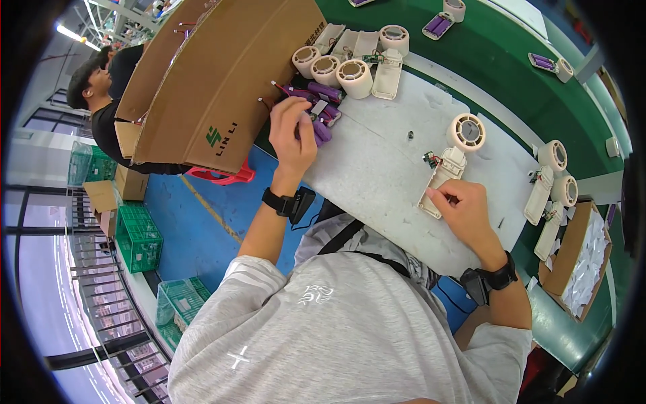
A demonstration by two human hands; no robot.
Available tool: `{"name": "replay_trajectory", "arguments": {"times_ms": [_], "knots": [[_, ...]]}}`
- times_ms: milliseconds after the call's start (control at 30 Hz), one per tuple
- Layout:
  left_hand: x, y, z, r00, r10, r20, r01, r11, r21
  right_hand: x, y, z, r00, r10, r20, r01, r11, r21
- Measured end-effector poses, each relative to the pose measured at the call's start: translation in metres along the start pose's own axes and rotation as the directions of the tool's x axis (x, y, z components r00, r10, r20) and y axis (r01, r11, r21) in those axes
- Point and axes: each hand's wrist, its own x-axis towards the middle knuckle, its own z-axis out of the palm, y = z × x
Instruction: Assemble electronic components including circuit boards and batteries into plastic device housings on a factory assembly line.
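Observation:
At the table's left side, my left hand (294,135) reaches into a pile of purple battery packs (324,93) with thin wires. Its fingers are bent and closed on a battery pack, mostly hidden behind them. My right hand (464,210) grips the lower end of a cream handheld fan's handle shell (447,168), which lies on the white board. The shell is open, with a small circuit board and wires (431,159) beside its neck. Its round fan head (466,132) points away from me.
Several cream fan heads and open shells (354,79) crowd the far edge. A large cardboard box (215,87) stands at left. More fan parts (552,175) and a carton of silvery packets (584,262) lie at right. Battery packs and fan heads rest on the green surface (498,67). A person (101,101) is beyond the box.

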Motion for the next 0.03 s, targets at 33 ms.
{"name": "replay_trajectory", "arguments": {"times_ms": [33], "knots": [[-0.0011, 0.0017, 0.0002, 0.995, 0.095, 0.016, -0.095, 0.995, 0.01, -0.0002, 0.0002, -0.0002, 1.0, 0.006, 0.008, -0.006, 1.0, -0.004]]}}
